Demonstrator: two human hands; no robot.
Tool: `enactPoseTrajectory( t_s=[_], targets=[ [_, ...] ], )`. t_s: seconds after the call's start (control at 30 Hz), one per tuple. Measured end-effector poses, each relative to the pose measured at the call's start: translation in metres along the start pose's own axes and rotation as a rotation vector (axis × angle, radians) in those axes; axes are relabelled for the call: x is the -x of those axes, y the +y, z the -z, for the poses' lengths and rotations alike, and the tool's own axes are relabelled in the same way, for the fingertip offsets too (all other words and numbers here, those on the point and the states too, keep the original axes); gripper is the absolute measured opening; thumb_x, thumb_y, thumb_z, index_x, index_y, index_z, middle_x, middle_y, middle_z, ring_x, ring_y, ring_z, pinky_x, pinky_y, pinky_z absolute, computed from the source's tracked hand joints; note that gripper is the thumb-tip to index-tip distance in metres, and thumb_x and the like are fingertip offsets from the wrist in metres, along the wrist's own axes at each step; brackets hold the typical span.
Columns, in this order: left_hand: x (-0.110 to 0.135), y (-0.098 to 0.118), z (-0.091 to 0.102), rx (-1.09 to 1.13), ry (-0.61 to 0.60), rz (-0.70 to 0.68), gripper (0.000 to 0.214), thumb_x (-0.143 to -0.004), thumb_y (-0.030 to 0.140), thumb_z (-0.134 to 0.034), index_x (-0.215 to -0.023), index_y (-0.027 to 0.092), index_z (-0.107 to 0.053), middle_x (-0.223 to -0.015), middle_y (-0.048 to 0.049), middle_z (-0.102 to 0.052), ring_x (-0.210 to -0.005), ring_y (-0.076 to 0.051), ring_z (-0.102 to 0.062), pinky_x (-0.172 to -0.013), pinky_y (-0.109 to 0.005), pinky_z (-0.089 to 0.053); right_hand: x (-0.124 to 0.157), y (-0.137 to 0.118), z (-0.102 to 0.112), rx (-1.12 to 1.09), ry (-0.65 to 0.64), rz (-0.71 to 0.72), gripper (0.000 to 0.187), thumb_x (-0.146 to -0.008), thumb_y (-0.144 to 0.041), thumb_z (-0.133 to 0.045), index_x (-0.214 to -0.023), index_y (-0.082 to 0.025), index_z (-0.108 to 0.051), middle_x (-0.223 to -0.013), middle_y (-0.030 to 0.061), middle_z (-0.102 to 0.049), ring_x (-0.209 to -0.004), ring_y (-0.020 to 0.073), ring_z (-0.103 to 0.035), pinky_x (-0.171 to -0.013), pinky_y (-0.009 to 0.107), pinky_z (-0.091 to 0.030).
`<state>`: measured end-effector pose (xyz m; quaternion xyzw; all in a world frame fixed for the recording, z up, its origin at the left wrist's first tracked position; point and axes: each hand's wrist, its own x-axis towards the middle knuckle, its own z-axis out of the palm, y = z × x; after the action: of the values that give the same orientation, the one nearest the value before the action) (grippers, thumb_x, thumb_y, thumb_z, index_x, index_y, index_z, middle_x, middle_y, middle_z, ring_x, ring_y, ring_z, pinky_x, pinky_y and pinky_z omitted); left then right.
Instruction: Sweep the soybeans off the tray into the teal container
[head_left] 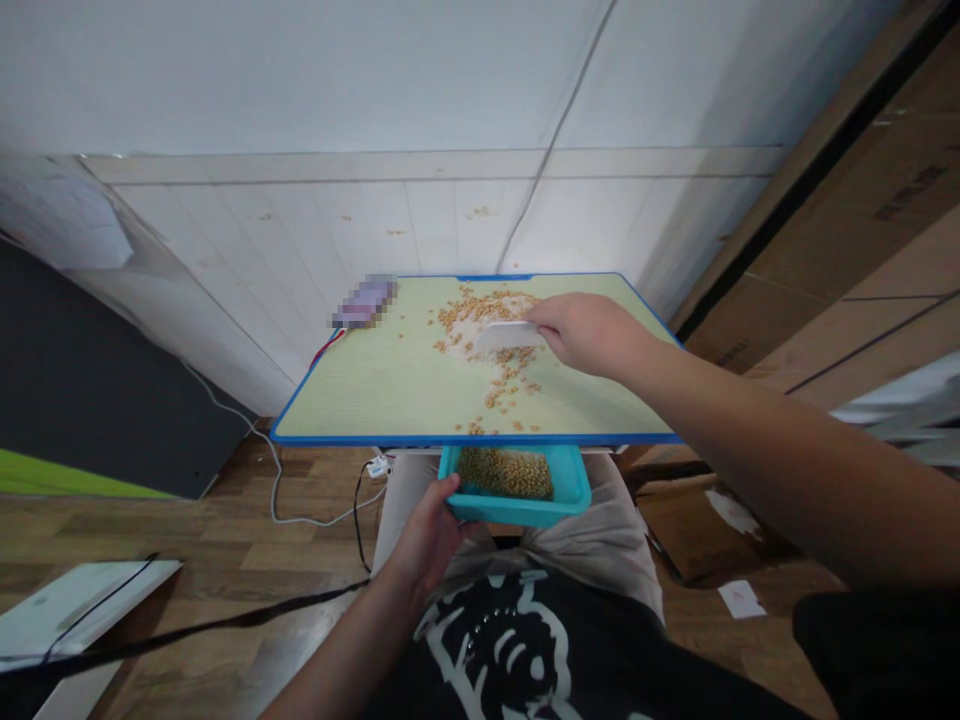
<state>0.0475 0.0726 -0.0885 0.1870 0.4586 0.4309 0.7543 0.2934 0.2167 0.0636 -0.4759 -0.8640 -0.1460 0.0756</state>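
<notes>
My right hand (pixel 581 332) is closed on a flat white scraper (pixel 510 334), held over a spread of yellow soybeans (pixel 480 308) mixed with white grains (pixel 466 345). The pile lies on a pale yellow tabletop (pixel 367 385) with a blue edge, and some beans trail toward its near side. Below that near edge, my left hand (pixel 435 530) grips the left side of a turquoise plastic tray (pixel 517 512), thumb on the rim. Greenish-yellow beans (pixel 506 473) cover much of the tray's bottom. The far side of the tray is hidden under the table.
A pixelated purple object (pixel 365 302) with a red cord rests at the table's back left corner. A white wall (pixel 450 215) stands behind. Cardboard boxes (pixel 847 250) rise on the right. Cables (pixel 277 490) run across the wooden floor at left.
</notes>
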Motion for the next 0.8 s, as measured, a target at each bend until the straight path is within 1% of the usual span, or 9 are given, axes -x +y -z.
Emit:
enactPoseTrajectory(
  t_s=[0.1,0.2,0.27,0.47,0.57,0.8],
  targets=[
    [0.001,-0.001,0.004,0.000,-0.024,-0.018,0.051,-0.085,0.044,-0.073,-0.131,0.023,-0.066,-0.124,-0.0097,-0.077,-0.112,-0.028,-0.071,-0.089,-0.038,-0.058,-0.004,0.000,-0.004,0.001,-0.062,0.001,0.032,-0.097,-0.016,-0.046,-0.109,-0.020,-0.076,-0.113,0.0114,-0.079,-0.100,0.0264,-0.070,-0.077,0.035,-0.050],
    [0.002,-0.001,0.008,-0.001,-0.037,-0.027,0.051,-0.087,0.043,-0.072,-0.132,0.021,-0.066,-0.130,-0.0102,-0.075,-0.117,-0.028,-0.070,-0.094,-0.038,-0.057,-0.005,-0.001,-0.008,-0.010,-0.110,-0.002,0.031,-0.098,-0.016,-0.046,-0.108,-0.019,-0.076,-0.114,0.0124,-0.078,-0.102,0.0267,-0.069,-0.078,0.035,-0.049],
    [0.003,0.000,0.010,-0.001,-0.031,-0.028,0.050,-0.088,0.041,-0.072,-0.133,0.020,-0.066,-0.129,-0.0104,-0.076,-0.117,-0.028,-0.071,-0.095,-0.038,-0.057,-0.006,-0.001,-0.011,-0.018,-0.132,-0.002,0.030,-0.098,-0.016,-0.047,-0.107,-0.019,-0.075,-0.113,0.0119,-0.078,-0.102,0.0260,-0.070,-0.078,0.034,-0.048],
    [0.007,0.005,0.013,0.046,0.037,-0.038,0.049,-0.084,0.035,-0.074,-0.130,0.020,-0.068,-0.116,-0.0084,-0.081,-0.104,-0.026,-0.075,-0.084,-0.035,-0.060,-0.008,-0.003,-0.019,-0.038,-0.151,-0.004,0.029,-0.096,-0.015,-0.048,-0.105,-0.020,-0.075,-0.107,0.0121,-0.078,-0.096,0.0252,-0.070,-0.076,0.034,-0.047],
    [0.009,0.007,0.012,0.069,0.028,-0.050,0.048,-0.082,0.034,-0.076,-0.127,0.019,-0.069,-0.118,-0.0089,-0.080,-0.105,-0.026,-0.074,-0.085,-0.036,-0.060,-0.009,-0.004,-0.019,-0.036,-0.145,0.013,0.029,-0.096,-0.014,-0.048,-0.102,-0.020,-0.075,-0.105,0.0111,-0.078,-0.094,0.0240,-0.069,-0.076,0.034,-0.046],
    [0.013,0.008,0.006,0.107,0.071,-0.028,0.047,-0.081,0.031,-0.073,-0.127,0.018,-0.068,-0.118,-0.0100,-0.081,-0.098,-0.025,-0.076,-0.077,-0.033,-0.061,-0.008,-0.008,-0.017,-0.078,-0.228,0.017,0.028,-0.096,-0.016,-0.047,-0.105,-0.018,-0.074,-0.110,0.0131,-0.076,-0.099,0.0252,-0.067,-0.079,0.034,-0.043]
  ],
)
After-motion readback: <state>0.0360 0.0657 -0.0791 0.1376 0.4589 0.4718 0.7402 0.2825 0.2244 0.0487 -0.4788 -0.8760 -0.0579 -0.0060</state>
